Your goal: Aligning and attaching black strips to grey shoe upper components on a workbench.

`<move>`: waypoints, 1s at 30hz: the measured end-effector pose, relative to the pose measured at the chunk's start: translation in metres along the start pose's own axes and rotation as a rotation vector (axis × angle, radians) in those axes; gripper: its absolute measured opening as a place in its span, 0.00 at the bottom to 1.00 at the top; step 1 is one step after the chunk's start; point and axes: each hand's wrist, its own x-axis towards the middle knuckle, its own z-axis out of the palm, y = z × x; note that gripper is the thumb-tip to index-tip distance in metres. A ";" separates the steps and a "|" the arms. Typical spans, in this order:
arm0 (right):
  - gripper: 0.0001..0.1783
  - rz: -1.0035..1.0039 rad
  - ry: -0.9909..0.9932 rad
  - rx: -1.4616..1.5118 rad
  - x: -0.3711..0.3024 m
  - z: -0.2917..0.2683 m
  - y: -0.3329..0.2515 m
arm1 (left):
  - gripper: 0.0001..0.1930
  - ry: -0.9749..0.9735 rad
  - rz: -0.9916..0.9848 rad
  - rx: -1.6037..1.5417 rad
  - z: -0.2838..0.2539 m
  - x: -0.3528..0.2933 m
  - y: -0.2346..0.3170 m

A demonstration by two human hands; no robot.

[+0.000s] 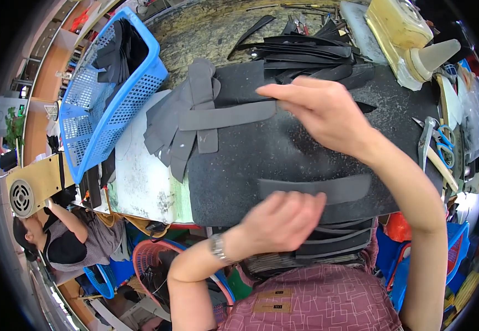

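Basket [129,105] left of strip pile [170,116]

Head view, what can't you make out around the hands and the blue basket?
Head: whether the left hand grips the lower strip; its knuckles hide most fingertips.
Head: fine detail on that strip, smeared by blur.
Head: some fingertips of the right hand, hidden beneath the hand itself.
Head: how many dark pieces the blue basket holds; overlap hides some.
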 end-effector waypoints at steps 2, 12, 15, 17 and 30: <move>0.12 0.079 -0.103 -0.140 -0.013 -0.029 -0.022 | 0.17 -0.114 0.012 -0.087 0.026 -0.001 0.023; 0.05 0.860 -0.392 0.403 -0.100 -0.064 -0.056 | 0.14 0.012 -0.140 -0.033 0.022 -0.057 0.043; 0.06 1.058 -0.528 0.381 -0.091 -0.048 -0.061 | 0.15 -0.037 -0.155 0.001 0.023 -0.062 0.042; 0.07 1.087 -0.538 0.375 -0.091 -0.039 -0.059 | 0.15 -0.063 -0.145 0.008 0.023 -0.062 0.043; 0.08 0.835 -0.522 0.064 -0.090 -0.024 -0.056 | 0.23 -0.182 -0.100 -0.069 0.021 -0.053 0.036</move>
